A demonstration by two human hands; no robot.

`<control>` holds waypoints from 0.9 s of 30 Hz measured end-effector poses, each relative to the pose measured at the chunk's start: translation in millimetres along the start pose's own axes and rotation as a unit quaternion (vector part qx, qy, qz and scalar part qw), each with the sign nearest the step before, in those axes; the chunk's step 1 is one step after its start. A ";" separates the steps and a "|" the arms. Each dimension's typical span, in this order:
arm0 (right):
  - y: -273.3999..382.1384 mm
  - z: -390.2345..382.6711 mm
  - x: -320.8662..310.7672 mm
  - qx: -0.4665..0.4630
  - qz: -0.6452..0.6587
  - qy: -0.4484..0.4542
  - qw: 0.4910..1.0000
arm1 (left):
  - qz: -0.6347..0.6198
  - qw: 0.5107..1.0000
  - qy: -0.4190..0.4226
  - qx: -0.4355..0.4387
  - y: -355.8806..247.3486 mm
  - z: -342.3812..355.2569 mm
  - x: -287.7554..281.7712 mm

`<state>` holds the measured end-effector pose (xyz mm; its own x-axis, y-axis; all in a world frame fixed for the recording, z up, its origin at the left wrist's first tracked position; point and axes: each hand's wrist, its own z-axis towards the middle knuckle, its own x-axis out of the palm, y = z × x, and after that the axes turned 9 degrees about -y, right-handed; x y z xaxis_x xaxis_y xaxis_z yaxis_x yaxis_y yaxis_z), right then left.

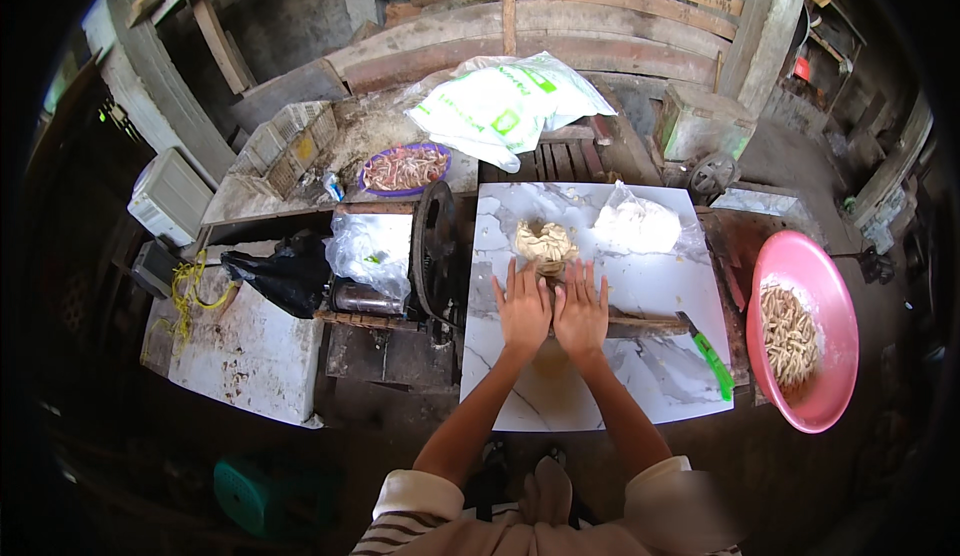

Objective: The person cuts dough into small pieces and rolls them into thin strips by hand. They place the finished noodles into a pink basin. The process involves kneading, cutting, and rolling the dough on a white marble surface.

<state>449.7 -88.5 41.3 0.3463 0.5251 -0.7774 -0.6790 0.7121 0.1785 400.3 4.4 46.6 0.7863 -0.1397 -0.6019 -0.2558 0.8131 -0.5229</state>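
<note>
Both hands lie side by side on the white marble-patterned table (pixel 505 396), palms down, thumbs almost meeting. My left hand (pixel 523 313) and my right hand (pixel 581 313) are open, fingers stretched out and pointing away from me. Whatever is under the palms is hidden. Just beyond the fingertips sits a pale, crumpled pile that looks like dough pieces (pixel 545 242). A brown wooden strip (pixel 645 326) runs rightward from beside my right hand. Its right end meets a knife with a bright green handle (pixel 712 364). Behind, to the right, rests a clear plastic bag of white powder (pixel 637 224).
A pink basin (pixel 848 328) with pale finger-like pieces stands at the right. To the left is a machine with a dark wheel (pixel 434 256). Further back are a purple-rimmed tray (pixel 408 194) of similar pieces, a plastic crate (pixel 285 151) and a white-and-green sack (pixel 510 106).
</note>
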 end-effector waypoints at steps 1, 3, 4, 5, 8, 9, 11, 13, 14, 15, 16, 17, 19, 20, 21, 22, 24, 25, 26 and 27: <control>-4.2 -10.3 -2.1 -0.001 0.005 -0.005 1.000 | -0.010 1.000 0.025 -0.014 -5.6 -8.2 -4.8; -6.5 -28.3 -11.2 -0.008 0.021 0.021 1.000 | -0.069 0.997 0.021 -0.023 -14.7 -24.7 -13.7; -6.4 -35.4 -15.5 -0.014 0.031 0.031 0.999 | -0.068 0.998 0.015 0.009 -12.3 -34.3 -14.5; -4.2 -39.2 -21.9 -0.061 0.012 -0.016 0.998 | -0.067 0.997 0.006 0.042 -5.1 -42.5 -15.2; 0.5 -49.7 -34.7 -0.093 0.005 -0.031 0.995 | -0.068 0.992 -0.010 0.103 -0.6 -55.4 -28.4; -1.5 -55.0 -40.1 -0.102 0.016 -0.015 0.995 | -0.070 0.991 -0.011 0.117 -2.0 -58.9 -32.3; -4.1 -64.5 -50.5 -0.125 0.043 0.015 0.991 | -0.059 0.988 -0.006 0.141 -0.3 -69.1 -41.3; -6.7 -72.8 -62.3 -0.153 0.081 0.023 0.985 | -0.078 0.988 0.009 0.131 0.4 -74.3 -53.9; -13.0 -78.1 -67.9 -0.164 0.093 0.031 0.982 | -0.112 0.987 0.026 0.110 -5.6 -78.6 -61.1; -19.6 -79.1 -69.1 -0.182 0.094 0.005 0.979 | -0.145 0.985 0.043 0.088 -9.3 -78.5 -64.3; -24.4 -77.7 -69.5 -0.188 0.091 0.033 0.977 | -0.155 0.984 0.055 0.072 -8.0 -78.6 -65.8; -29.2 -73.9 -70.0 -0.194 0.089 0.061 0.975 | -0.164 0.983 0.065 0.056 -6.4 -77.9 -66.7; -33.8 -65.3 -71.8 -0.203 0.107 0.085 0.970 | -0.181 0.980 0.073 0.032 -4.6 -74.3 -65.3; -34.5 -60.6 -73.0 -0.205 0.127 0.081 0.967 | -0.189 0.979 0.070 0.024 -2.6 -70.5 -62.8; -34.3 -56.6 -73.1 -0.207 0.146 0.076 0.964 | -0.198 0.978 0.067 0.016 -0.8 -66.8 -60.5; -34.3 -56.6 -71.4 -0.190 0.156 0.082 0.966 | -0.156 0.985 0.076 0.003 -0.1 -67.9 -57.1; -30.9 -56.4 -64.6 -0.155 0.176 0.095 0.968 | -0.073 0.993 0.093 -0.021 -0.5 -69.9 -50.0; -26.1 -56.9 -59.2 -0.138 0.149 0.055 0.978 | -0.065 0.996 0.062 -0.017 -2.5 -68.3 -48.8; -20.4 -58.3 -53.0 -0.119 0.119 0.015 0.986 | -0.061 0.998 0.033 -0.011 -6.7 -66.3 -46.2; -15.7 -57.7 -47.9 -0.100 0.088 -0.024 0.991 | -0.057 0.998 0.004 -0.006 -10.3 -63.2 -42.2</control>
<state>406.4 -151.7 40.9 0.2387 0.6582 -0.7140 -0.8450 0.5031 0.1813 334.1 -33.8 39.2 0.8059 -0.2356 -0.5431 -0.1713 0.7853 -0.5950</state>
